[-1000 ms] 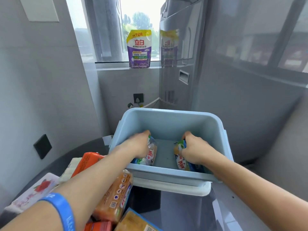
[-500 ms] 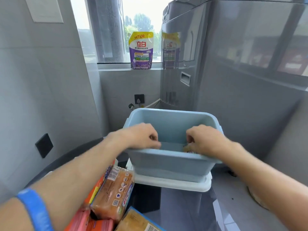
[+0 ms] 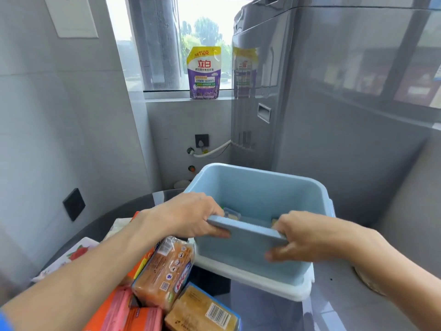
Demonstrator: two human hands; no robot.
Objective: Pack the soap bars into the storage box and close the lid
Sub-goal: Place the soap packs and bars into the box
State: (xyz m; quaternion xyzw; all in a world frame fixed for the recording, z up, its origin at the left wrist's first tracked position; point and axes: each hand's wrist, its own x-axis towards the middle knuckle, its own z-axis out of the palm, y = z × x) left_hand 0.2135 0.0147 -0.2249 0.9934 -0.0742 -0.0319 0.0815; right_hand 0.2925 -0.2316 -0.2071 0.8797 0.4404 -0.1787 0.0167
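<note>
Now both hands (image 3: 191, 217) on box rim (image 3: 248, 229).

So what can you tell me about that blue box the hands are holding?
The blue box looks like smooth plastic, pale blue, with rounded corners and a thick rim. It is open on top and tilted toward the person. The left hand and right hand both grip its near rim. It sits on a white lid lying flat beneath it. A little of some wrapped soap bars peeks out inside, mostly hidden by the near wall.
</note>
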